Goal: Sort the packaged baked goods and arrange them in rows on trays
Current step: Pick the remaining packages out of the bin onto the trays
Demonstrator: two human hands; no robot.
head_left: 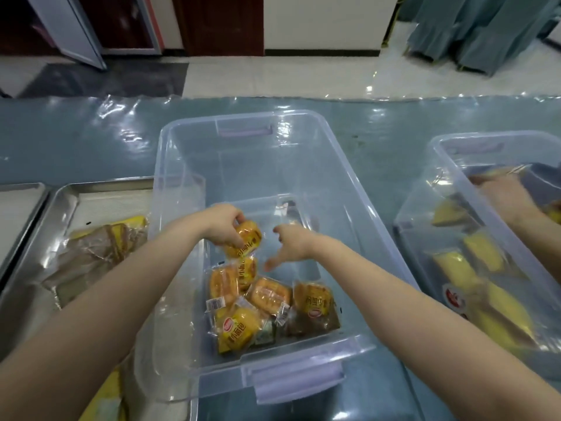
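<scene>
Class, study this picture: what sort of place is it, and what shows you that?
Probably a food-packing or sorting workroom: a table under clear plastic sheeting, clear plastic bins holding wrapped buns, and steel trays alongside for laying them out.

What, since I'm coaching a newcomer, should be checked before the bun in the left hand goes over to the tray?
1. Left hand grips the packaged bun: ok.
2. Right hand is open and holds nothing: ok.
3. Steel tray has bare space at its far end: ok.
4. Tray holds the same kind: brown bread packs lie there, not buns, so probably not ok.
5. Bun's wrapper is intact: cannot tell.
</scene>
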